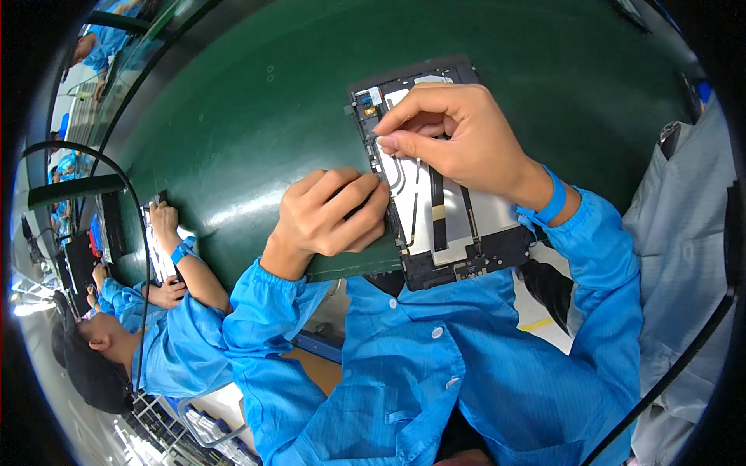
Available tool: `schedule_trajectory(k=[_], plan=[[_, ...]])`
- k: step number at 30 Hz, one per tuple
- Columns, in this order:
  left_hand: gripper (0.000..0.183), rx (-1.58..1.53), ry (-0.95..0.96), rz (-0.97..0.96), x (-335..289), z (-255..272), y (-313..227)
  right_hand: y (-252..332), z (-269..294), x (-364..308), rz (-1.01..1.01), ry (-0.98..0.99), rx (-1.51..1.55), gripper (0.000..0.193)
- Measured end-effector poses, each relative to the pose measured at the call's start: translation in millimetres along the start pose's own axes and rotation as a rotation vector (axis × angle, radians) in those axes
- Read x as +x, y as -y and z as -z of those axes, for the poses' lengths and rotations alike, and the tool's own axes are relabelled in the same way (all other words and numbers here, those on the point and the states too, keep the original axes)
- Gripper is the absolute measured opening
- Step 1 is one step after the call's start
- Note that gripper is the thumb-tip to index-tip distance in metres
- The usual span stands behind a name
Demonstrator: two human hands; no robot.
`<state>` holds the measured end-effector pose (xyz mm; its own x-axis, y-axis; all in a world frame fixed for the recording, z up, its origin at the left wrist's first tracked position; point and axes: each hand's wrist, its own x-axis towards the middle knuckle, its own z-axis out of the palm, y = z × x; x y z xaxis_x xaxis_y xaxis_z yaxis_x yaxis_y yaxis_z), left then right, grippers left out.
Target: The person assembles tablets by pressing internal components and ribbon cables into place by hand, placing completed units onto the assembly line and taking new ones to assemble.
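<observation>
An opened tablet (494,225) lies on the green work table with its inside facing up. It has a black frame, a silver-white plate and dark flat cables running along it. Curled against its left long edge is my left hand (330,213), fingers closed at the rim; the thumb and fingertips are mostly hidden. My right hand (466,140) reaches over the upper part of the tablet. Its thumb and forefinger are pinched together at the upper left edge, and whatever small piece is between them is too tiny to make out. A blue band circles my right wrist.
The green table (233,116) stretches out beyond the tablet. On the left a co-worker in blue (183,342) handles another device (161,256). A black cable (144,202) arcs down there. Grey cloth (684,233) hangs at the right.
</observation>
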<state>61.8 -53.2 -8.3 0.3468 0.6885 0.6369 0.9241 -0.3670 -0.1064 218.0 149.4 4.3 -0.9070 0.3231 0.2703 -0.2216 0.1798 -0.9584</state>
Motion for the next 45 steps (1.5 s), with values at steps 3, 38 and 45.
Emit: schedule_trajectory(k=[3,38,45], plan=[[0.036,-0.003,0.001,0.006,1.3,0.7,-0.1,2.3,1.9,-0.4,-0.002,0.001,-0.019,0.015],[0.027,-0.042,-0.033,0.013,13.7,-5.8,30.5,4.6,2.5,14.1,0.186,-0.039,-0.437,0.012],[0.026,-0.042,-0.058,-0.010,18.5,-10.0,40.2,10.7,-0.8,20.0,0.046,-0.030,-0.396,0.015]])
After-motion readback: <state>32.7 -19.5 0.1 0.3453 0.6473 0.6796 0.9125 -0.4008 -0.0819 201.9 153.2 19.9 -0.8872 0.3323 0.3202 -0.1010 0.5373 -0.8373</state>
